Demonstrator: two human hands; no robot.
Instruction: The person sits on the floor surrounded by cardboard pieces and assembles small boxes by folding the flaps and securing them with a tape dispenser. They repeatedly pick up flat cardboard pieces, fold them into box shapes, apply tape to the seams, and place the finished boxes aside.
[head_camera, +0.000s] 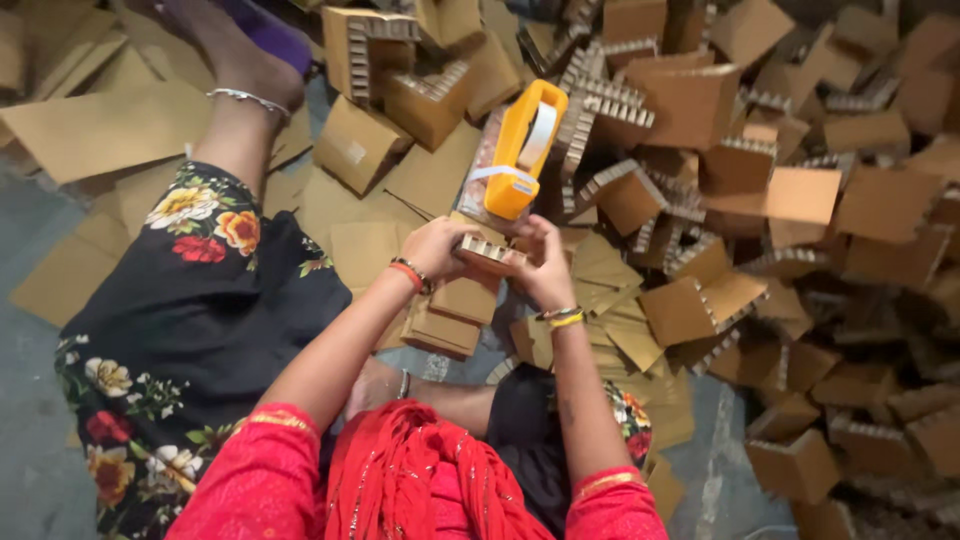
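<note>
The left hand (432, 247) and the right hand (545, 262) both close their fingers on one small brown corrugated cardboard corner block (487, 254), gripping it from either side just above the lap, near the middle of the view. Held between two grips like this, its folded flaps stay pressed together, which seems the reason for the hold. At twelve o'clock from the block, and overlapping it, is an orange plastic tape dispenser with a roll of clear tape (513, 150); whether the hands bear it cannot be told. A short stack of flat folded brown cardboard pieces (452, 318) lies at six o'clock of the left hand, close enough to pick from. From one to five o'clock spreads a loose heap of finished brown corner blocks with toothed, fluted edges (800, 200), dry, stiff and matte. At ten o'clock lie plain flat cardboard sheets (100, 125) on the grey floor (25, 420)
</note>
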